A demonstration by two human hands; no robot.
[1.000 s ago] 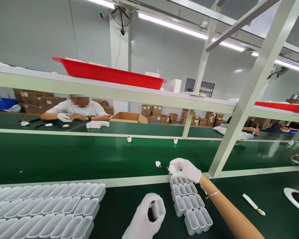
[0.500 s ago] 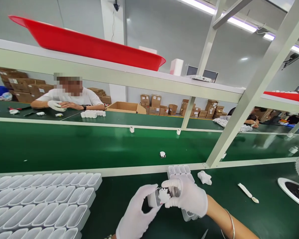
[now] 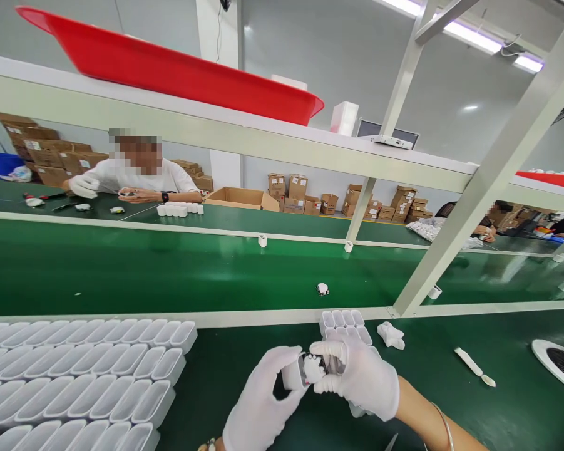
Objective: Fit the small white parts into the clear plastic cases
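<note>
Left white-gloved hand [image 3: 264, 399] grips white rounded plastic cup [image 3: 292, 376], near centre, mouth pointing right, long axis unclear; right white-gloved hand [image 3: 365, 379] pinches white dark-edged module [image 3: 315, 370] at mouth.

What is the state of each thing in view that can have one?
left hand: gloved, closed around held cup
right hand: gloved, pinching module
held cup: tilted, mouth facing right hand
module: at held cup's mouth, depth unclear
second module: lying on green surface
left cups: upright in rows, tops open
white item: crumpled
cardboard box: open
ceiling lights: lit
</note>
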